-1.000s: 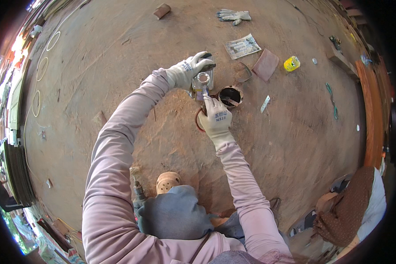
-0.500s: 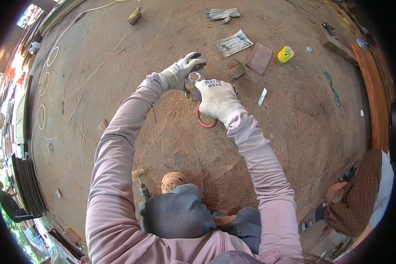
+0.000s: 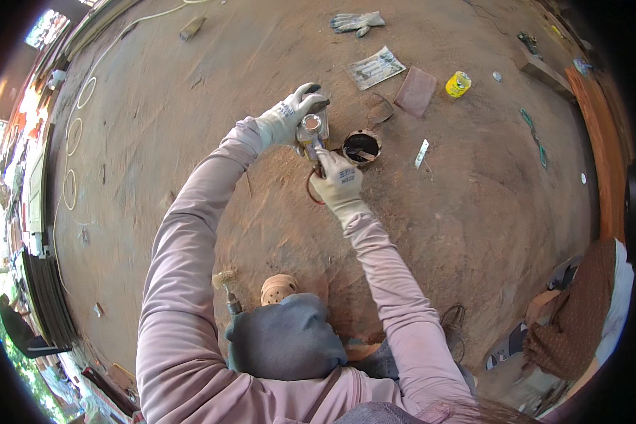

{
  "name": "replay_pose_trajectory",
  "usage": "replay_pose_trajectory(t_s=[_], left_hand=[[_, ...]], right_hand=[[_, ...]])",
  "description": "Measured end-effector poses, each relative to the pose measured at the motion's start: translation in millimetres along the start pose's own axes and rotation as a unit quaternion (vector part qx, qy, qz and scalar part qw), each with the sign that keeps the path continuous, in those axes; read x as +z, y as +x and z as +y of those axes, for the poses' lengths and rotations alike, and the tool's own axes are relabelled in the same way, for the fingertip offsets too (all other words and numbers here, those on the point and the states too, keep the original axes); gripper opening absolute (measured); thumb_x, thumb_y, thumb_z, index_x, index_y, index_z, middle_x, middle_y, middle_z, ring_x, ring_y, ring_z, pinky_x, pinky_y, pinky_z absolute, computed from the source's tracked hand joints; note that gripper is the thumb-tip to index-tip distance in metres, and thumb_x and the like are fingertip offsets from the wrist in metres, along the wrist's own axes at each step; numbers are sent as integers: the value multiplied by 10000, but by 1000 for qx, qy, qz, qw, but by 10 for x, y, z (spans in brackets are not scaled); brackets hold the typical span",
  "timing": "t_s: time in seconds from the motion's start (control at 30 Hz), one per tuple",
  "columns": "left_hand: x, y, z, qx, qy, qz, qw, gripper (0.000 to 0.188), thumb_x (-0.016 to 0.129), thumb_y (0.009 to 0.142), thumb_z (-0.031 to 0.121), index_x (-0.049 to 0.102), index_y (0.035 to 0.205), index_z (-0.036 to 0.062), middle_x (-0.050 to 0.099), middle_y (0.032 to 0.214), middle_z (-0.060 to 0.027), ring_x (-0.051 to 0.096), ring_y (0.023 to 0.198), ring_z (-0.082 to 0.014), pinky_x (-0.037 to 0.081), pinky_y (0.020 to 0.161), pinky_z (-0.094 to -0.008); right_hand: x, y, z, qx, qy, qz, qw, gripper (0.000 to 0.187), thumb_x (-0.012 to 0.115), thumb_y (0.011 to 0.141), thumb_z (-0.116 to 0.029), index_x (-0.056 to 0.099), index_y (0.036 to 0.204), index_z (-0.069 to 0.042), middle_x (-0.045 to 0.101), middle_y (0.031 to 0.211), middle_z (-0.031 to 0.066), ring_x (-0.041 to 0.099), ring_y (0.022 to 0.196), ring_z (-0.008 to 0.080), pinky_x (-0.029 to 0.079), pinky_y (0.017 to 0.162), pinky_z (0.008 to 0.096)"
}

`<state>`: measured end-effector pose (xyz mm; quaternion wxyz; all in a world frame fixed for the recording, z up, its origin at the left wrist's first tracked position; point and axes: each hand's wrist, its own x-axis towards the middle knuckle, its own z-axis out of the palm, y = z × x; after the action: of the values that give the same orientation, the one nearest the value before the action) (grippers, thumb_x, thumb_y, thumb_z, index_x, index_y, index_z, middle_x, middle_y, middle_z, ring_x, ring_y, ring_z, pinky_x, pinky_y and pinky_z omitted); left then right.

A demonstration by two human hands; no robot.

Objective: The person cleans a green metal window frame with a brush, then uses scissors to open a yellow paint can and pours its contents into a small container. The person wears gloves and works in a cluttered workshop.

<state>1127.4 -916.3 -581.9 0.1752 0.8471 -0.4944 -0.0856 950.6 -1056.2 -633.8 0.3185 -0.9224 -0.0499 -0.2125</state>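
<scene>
My left hand point(image 3: 286, 118), in a white glove with dark fingertips, is closed round a small block-like piece with a shiny round metal rim point(image 3: 310, 125) on top. My right hand point(image 3: 340, 177), gloved too, has its fingers drawn together at the near end of that piece. What the right fingers grip is hidden. A thin reddish loop point(image 3: 311, 189) curves out beside the right hand. Just right of the hands, on the dirt floor, stands an open round tin point(image 3: 362, 147) with dark contents and a flat strip lying in it.
Beyond lie a curved blade-like piece point(image 3: 384, 107), a brown sheet point(image 3: 415, 92), a printed sheet point(image 3: 376, 68), a spare glove point(image 3: 357, 23) and a yellow can point(image 3: 458, 85). A brush-like tool point(image 3: 230, 300) lies near my shoe point(image 3: 279, 288). Another person's patterned clothing point(image 3: 576, 318) is at right.
My right hand has drawn back toward me and slightly left, uncovering the round tin. My left hand has stayed nearly in place, still holding the rimmed piece.
</scene>
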Motion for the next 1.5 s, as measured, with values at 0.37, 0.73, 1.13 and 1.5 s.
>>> replay_pose_trajectory(t_s=[0.37, 0.73, 1.13, 1.5], left_hand=[[-40, -9, 29, -8, -7, -15, 1000, 1277, 1012, 378, 303, 351, 1460, 151, 253, 1545, -237, 310, 1420, -459, 369, 1176, -495], [187, 143, 142, -97, 2, 83, 992, 1140, 986, 444, 312, 398, 1409, 159, 357, 1457, -276, 368, 1361, -498, 406, 1127, -532], [177, 44, 348, -161, -8, 92, 983, 1152, 957, 522, 300, 339, 1489, 201, 367, 1457, -255, 395, 1334, -465, 422, 1115, -509], [592, -436, 558, -263, -197, 242, 913, 1393, 940, 583, 509, 94, 1548, -32, 202, 1540, -276, 237, 1454, -412, 271, 1204, -472]], right_hand=[[-943, 706, -263, 5, -96, -300, 949, 484, 676, 778, -173, 636, 1256, -113, 724, 1003, 137, 702, 968, 313, 539, 834, 450], [-318, 216, 222, 42, 50, -54, 996, 498, 719, 752, -168, 633, 1236, -91, 709, 1076, 136, 690, 955, 320, 548, 806, 399], [-494, -29, 243, 207, 261, 16, 943, 590, 801, 790, -244, 580, 1297, -38, 681, 1097, 187, 668, 1009, 330, 506, 893, 394], [-1135, 0, 286, 183, -42, -107, 976, 578, 633, 934, -283, 458, 1466, -141, 666, 1212, 186, 665, 1061, 380, 527, 850, 442]])
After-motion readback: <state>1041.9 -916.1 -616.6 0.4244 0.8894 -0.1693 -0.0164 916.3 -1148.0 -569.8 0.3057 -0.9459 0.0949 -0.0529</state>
